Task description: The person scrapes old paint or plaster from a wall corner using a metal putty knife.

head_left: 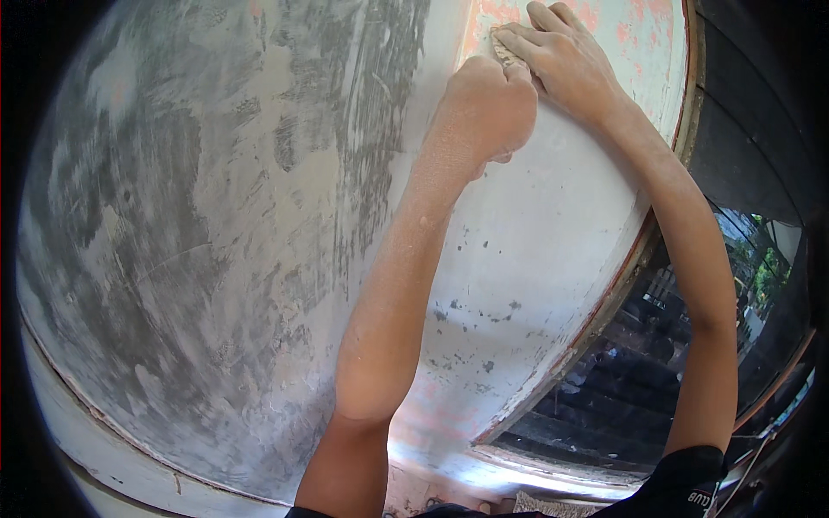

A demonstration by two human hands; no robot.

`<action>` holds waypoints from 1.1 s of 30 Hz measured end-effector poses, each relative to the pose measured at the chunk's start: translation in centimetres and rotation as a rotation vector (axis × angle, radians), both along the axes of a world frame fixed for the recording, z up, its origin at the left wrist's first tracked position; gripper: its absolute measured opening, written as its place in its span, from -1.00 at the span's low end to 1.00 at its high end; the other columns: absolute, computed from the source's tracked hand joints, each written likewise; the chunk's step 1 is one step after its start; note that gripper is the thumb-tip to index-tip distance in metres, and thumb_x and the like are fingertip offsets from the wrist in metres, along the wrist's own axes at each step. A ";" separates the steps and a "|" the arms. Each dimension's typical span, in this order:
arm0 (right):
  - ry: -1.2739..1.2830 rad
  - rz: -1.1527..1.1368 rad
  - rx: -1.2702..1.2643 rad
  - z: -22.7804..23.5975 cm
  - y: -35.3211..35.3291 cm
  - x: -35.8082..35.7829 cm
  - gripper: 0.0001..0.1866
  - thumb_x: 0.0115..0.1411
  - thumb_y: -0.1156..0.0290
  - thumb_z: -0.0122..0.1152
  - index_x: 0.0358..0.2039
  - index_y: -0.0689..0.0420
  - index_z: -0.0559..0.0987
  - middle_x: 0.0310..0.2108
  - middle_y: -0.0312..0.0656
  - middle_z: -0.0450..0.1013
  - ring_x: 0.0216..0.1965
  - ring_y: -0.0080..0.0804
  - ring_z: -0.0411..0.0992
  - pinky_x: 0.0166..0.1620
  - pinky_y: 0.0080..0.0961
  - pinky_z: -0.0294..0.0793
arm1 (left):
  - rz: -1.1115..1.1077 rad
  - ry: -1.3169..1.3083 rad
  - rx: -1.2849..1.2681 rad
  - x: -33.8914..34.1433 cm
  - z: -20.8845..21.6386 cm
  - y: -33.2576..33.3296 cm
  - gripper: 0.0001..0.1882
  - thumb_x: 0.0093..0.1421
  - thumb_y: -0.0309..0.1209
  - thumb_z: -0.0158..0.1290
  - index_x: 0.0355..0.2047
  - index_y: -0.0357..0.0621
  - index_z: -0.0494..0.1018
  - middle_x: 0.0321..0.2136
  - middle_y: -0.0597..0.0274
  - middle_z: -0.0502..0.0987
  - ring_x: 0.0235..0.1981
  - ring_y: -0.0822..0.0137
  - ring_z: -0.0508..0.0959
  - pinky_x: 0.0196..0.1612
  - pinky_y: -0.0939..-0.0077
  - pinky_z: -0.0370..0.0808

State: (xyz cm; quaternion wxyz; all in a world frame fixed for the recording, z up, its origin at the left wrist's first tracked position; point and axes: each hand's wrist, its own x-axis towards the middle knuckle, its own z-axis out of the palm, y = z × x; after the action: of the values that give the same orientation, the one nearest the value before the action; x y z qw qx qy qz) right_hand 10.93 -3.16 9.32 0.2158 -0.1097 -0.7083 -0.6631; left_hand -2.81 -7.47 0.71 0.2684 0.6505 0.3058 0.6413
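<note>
Left hand (485,104) fisted on small tan sanding pad (507,52), right hand (561,56) flat pressing it against white, grey-smeared plaster wall (259,216); best with even pressure.

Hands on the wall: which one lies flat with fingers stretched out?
The right hand, fingers spread flat on the pinkish patch of the wall. The left hand is curled into a fist beside it, over a small sanding pad.

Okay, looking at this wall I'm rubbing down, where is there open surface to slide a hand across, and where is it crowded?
Open: the broad grey-smeared wall left of the left forearm, and the white speckled stretch between both forearms down to the reddish edge strip. Crowded: the top, where the left hand and right hand press together over a small abrasive pad.
</note>
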 end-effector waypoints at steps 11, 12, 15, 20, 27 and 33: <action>0.002 0.009 0.035 -0.2 0.7 0.7 -0.67 0.02 0.44 0.25 -0.15 0.17 0.57 -0.26 -0.30 0.56 -0.14 -0.32 0.37 0.08 -0.34 0.34 | 0.060 0.006 0.033 0.1 -0.1 0.0 -0.67 0.37 -0.25 -0.15 -0.34 -0.32 0.38 -0.70 0.43 0.20 -0.76 0.52 0.16 -0.69 0.51 0.13; -0.015 0.033 0.059 -0.4 0.9 0.9 -0.68 0.03 0.44 0.24 -0.15 0.16 0.57 -0.26 -0.31 0.56 -0.14 -0.33 0.37 0.08 -0.35 0.33 | 0.060 0.037 0.018 0.0 -0.4 -0.5 -0.67 0.37 -0.25 -0.15 -0.34 -0.32 0.38 -0.70 0.43 0.20 -0.75 0.51 0.17 -0.69 0.50 0.14; -0.009 0.057 0.079 -0.1 1.2 0.8 -0.70 0.04 0.46 0.23 -0.16 0.15 0.57 -0.25 -0.32 0.56 -0.12 -0.34 0.36 0.09 -0.36 0.33 | 0.071 0.060 0.018 -0.1 -0.1 -0.2 -0.67 0.37 -0.24 -0.15 -0.34 -0.31 0.38 -0.70 0.42 0.20 -0.74 0.50 0.19 -0.69 0.49 0.15; 0.055 -0.002 -0.024 -0.3 0.5 0.4 -0.70 0.03 0.49 0.23 -0.17 0.15 0.57 -0.23 -0.32 0.57 -0.09 -0.35 0.37 0.11 -0.35 0.33 | 0.069 0.045 -0.001 -0.3 0.3 -0.4 -0.66 0.38 -0.22 -0.15 -0.35 -0.29 0.38 -0.70 0.41 0.22 -0.74 0.51 0.21 -0.69 0.49 0.15; 0.050 0.037 0.088 -0.3 1.2 0.3 -0.70 0.04 0.48 0.21 -0.15 0.15 0.57 -0.26 -0.33 0.57 -0.10 -0.35 0.37 0.11 -0.35 0.33 | 0.066 0.046 0.042 -0.2 0.3 0.3 -0.68 0.36 -0.25 -0.16 -0.40 -0.26 0.37 -0.71 0.41 0.21 -0.75 0.50 0.21 -0.72 0.48 0.13; 0.034 0.035 0.097 -0.9 1.0 0.9 -0.70 0.03 0.48 0.22 -0.16 0.15 0.57 -0.24 -0.32 0.57 -0.11 -0.34 0.37 0.10 -0.35 0.33 | 0.100 0.085 0.066 -0.1 -0.6 0.2 -0.69 0.35 -0.26 -0.15 -0.43 -0.25 0.37 -0.72 0.42 0.20 -0.77 0.51 0.19 -0.73 0.50 0.12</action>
State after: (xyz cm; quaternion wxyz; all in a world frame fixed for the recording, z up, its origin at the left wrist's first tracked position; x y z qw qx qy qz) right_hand 11.83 -2.18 8.39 0.2446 -0.0981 -0.6732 -0.6909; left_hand -2.86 -7.29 0.08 0.2014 0.6694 0.3278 0.6355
